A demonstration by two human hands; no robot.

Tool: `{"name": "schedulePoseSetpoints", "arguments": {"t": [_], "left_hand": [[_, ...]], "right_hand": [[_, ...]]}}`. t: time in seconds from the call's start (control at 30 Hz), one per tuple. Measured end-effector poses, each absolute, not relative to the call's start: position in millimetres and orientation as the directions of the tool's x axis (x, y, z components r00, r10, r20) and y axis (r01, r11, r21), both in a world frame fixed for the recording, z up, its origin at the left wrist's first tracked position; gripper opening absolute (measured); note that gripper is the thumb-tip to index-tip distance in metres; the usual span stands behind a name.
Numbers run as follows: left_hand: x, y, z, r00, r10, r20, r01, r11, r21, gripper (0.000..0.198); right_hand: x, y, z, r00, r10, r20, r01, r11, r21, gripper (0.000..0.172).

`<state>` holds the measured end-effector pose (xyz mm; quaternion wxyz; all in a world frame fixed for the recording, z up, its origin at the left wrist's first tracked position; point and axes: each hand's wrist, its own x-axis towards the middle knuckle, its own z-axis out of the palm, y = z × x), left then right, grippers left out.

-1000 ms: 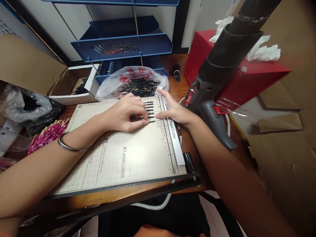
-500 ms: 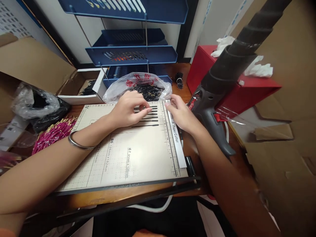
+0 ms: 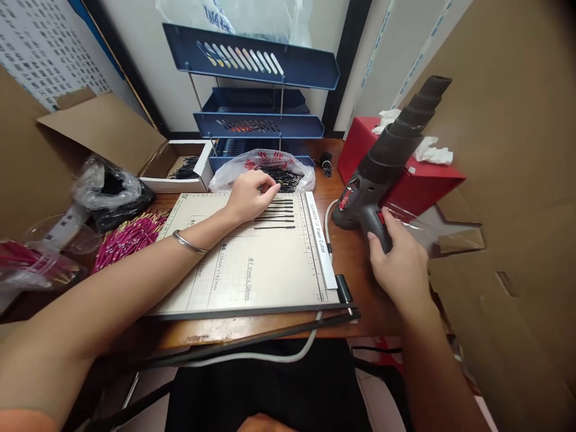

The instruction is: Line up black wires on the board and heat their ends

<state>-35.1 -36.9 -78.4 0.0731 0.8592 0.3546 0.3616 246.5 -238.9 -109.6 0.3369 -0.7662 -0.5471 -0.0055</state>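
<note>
A paper cutter [image 3: 274, 270] with a cream gridded board lies in front of me. Several thin black wire-like pieces [image 3: 281, 219] are laid side by side near its far right part. Over their left ends rests my left hand [image 3: 252, 195], thumb and fingertips closed in a pinch; whatever is between them is too small to make out. To the right of the board, my right hand [image 3: 402, 264] is closed around the handle of a dark grey electric blower [image 3: 380, 162]. Its stepped nozzle points up and away, and a red switch shows by my index finger.
Behind the cutter sits a clear plastic bag [image 3: 229, 174] of black pieces, below a blue tiered rack [image 3: 261, 125]. Magenta pieces with gold tips [image 3: 130, 240] are heaped on the left, near an open carton [image 3: 108, 129]. A red box [image 3: 432, 180] stands behind the blower.
My right hand has left the cutter's white strip, moved right and taken hold of the blower's handle. My left hand stays over the black pieces. The view has shifted.
</note>
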Motion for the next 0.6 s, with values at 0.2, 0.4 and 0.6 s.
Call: {"name": "schedulePoseSetpoints", "arguments": {"t": [0.2, 0.4, 0.6], "left_hand": [[-32.1, -32.0, -86.4, 0.502, 0.674, 0.542, 0.614, -0.719, 0.326, 0.023], [-30.7, -23.8, -90.2, 0.402, 0.726, 0.557, 0.649, -0.656, 0.386, 0.022], [-33.6, -25.1, -90.6, 0.371, 0.742, 0.558, 0.654, -0.636, 0.410, 0.024]], "right_hand": [[241.9, -240.4, -106.9, 0.375, 0.862, 0.341, 0.848, -0.170, -0.502, 0.063], [230.3, -236.0, -106.7, 0.423, 0.724, 0.545, 0.795, -0.008, -0.606, 0.054], [216.5, -195.8, -75.1, 0.438, 0.889, 0.136, -0.287, 0.281, -0.916, 0.054]]}}
